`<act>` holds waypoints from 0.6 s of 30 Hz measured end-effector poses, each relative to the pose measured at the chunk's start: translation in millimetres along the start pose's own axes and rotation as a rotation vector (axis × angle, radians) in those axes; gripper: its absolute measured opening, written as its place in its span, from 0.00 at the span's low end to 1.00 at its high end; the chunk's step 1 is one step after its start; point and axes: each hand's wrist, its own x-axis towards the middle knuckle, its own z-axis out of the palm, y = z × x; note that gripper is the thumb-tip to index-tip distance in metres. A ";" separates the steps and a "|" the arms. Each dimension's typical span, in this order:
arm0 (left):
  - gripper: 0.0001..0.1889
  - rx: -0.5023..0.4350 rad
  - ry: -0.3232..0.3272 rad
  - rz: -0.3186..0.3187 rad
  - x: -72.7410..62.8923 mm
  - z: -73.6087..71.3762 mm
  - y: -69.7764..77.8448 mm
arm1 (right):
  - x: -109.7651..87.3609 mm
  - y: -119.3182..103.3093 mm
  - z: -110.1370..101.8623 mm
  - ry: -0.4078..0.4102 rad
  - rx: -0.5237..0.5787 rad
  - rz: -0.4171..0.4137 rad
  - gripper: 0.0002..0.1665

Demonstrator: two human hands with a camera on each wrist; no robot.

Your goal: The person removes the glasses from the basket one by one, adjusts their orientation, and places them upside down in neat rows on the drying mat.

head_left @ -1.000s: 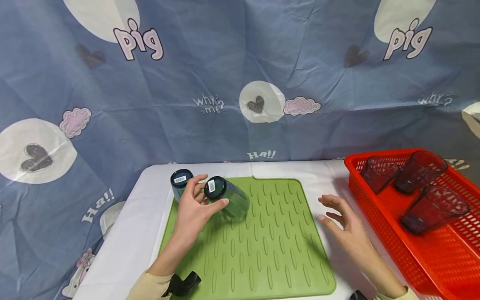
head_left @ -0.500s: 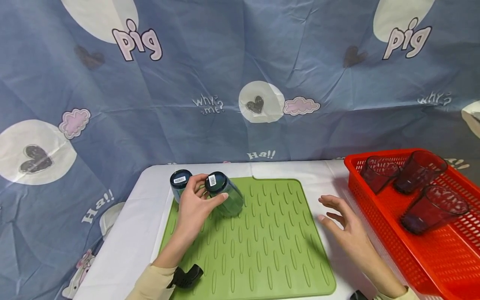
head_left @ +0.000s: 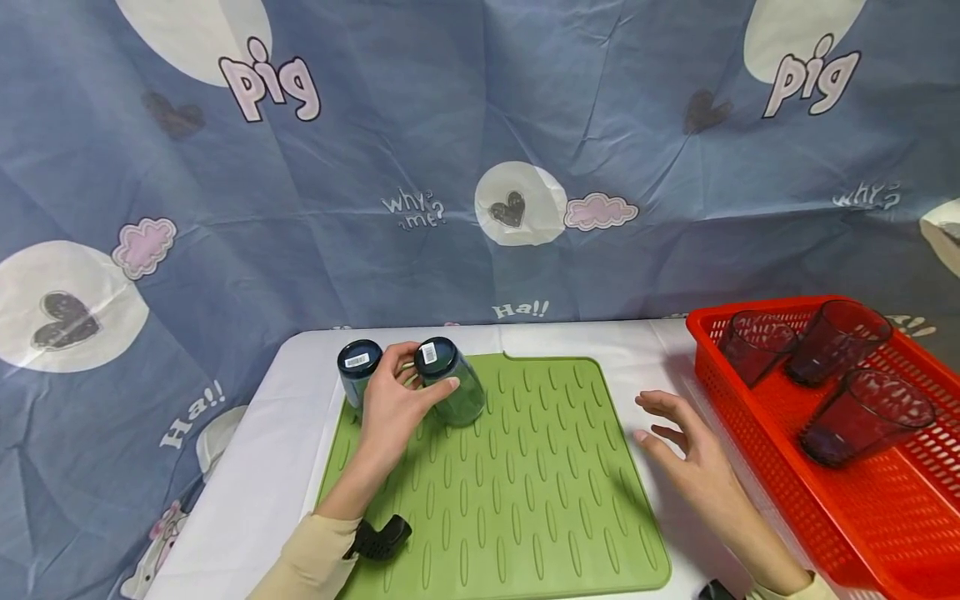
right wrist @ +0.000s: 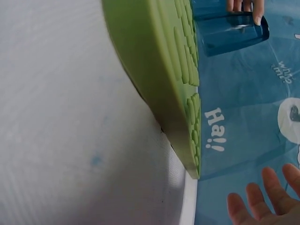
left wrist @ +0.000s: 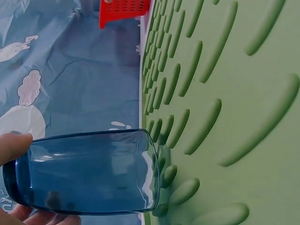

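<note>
The left hand [head_left: 393, 400] is pinching one blue glass [head_left: 462, 405] near its base, the thumb lying on the near side and the fingers curling behind. The glass is being held bottom-up and slightly tilted, its mouth facing the green mat [head_left: 540, 500]; whether its rim is touching the ridges, I cannot tell. Just beside that hand, a second glass [head_left: 358, 357] is standing mouth-down at the mat's far left corner.

Judging by this, the step in hand is setting the held glass upside down next to its neighbour. The next move is probably calling for levelling the glass until its whole rim is sitting on the mat, then easing thumb and fingers off without nudging the second glass.

Farther out, the right hand [head_left: 690, 446] is hovering between the mat and the red basket [head_left: 787, 483], above the white bench [head_left: 247, 467], its fingers spreading loosely and holding nothing. Inside the basket, three more glasses [head_left: 862, 412] are leaning mouth-up, apparently waiting for the same treatment. Behind everything, a printed blue cloth [head_left: 337, 267] is hanging.
</note>
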 end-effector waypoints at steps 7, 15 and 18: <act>0.35 -0.004 0.000 0.021 3.1 1.3 0.5 | -0.8 1.5 -0.1 -0.002 0.001 0.008 0.25; 0.34 0.006 0.002 0.035 5.9 5.5 -0.6 | -0.1 1.7 0.4 -0.004 0.003 0.010 0.25; 0.34 0.007 0.003 0.035 6.6 7.3 -1.4 | -0.1 1.8 0.2 -0.004 0.001 0.020 0.25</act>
